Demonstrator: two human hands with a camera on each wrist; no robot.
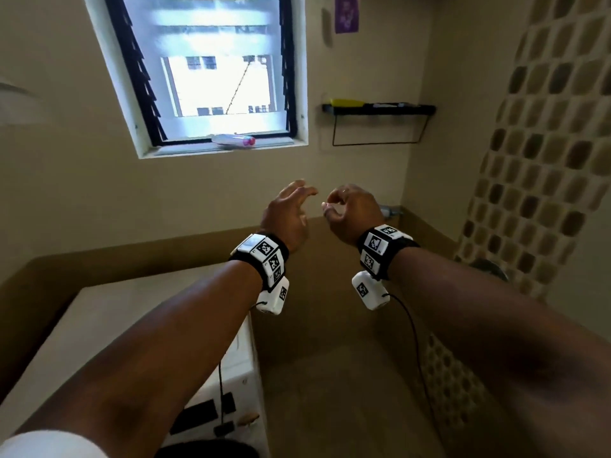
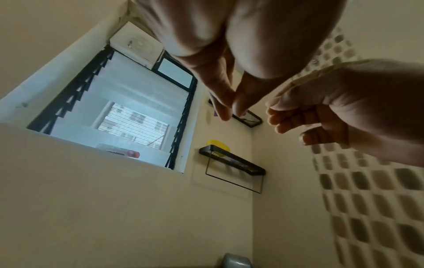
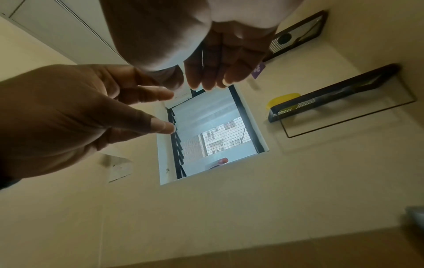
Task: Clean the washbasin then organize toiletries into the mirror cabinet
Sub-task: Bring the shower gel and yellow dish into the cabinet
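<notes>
Both of my hands are raised side by side in front of a beige wall, below a window. My left hand (image 1: 305, 203) has its fingers spread and relaxed, and it holds nothing. My right hand (image 1: 331, 203) is loosely curled, also with nothing in it. The two hands are a short gap apart and do not touch. A white tube with a red cap (image 1: 233, 140) lies on the window sill above them. No washbasin or mirror cabinet shows in any view. The left wrist view shows my left fingers (image 2: 226, 101) with the right hand (image 2: 321, 112) beside them.
A black wire wall shelf (image 1: 378, 109) with a yellow item (image 1: 347, 102) hangs right of the window. A purple tag (image 1: 346, 13) is higher up. A white appliance top (image 1: 99, 325) sits at lower left. A mosaic tile wall (image 1: 545, 160) is on the right.
</notes>
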